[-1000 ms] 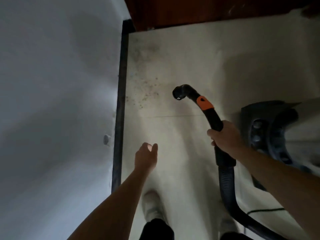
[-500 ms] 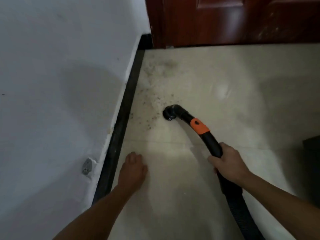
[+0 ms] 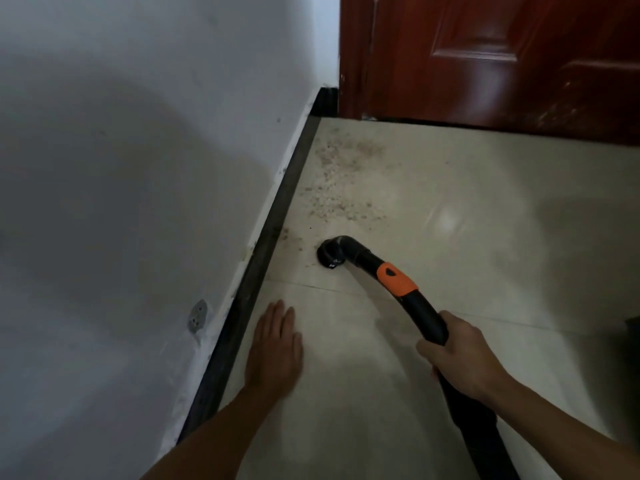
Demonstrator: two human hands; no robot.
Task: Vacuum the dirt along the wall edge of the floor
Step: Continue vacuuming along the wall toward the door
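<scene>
Along the wall's dark baseboard (image 3: 263, 233), the left hand (image 3: 277, 344) lies flat and open on the floor (image 3: 450, 306). Most dirt (image 3: 339, 188) remains, spread from near the nozzle (image 3: 329, 252) toward the door. The right hand (image 3: 457, 355) grips the vacuum hose (image 3: 415, 299), so the work looks barely begun.

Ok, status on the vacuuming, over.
Left hand flat on floor; right hand grips hose. Nozzle down, just short of dirt by baseboard. Nothing blocking.
</scene>
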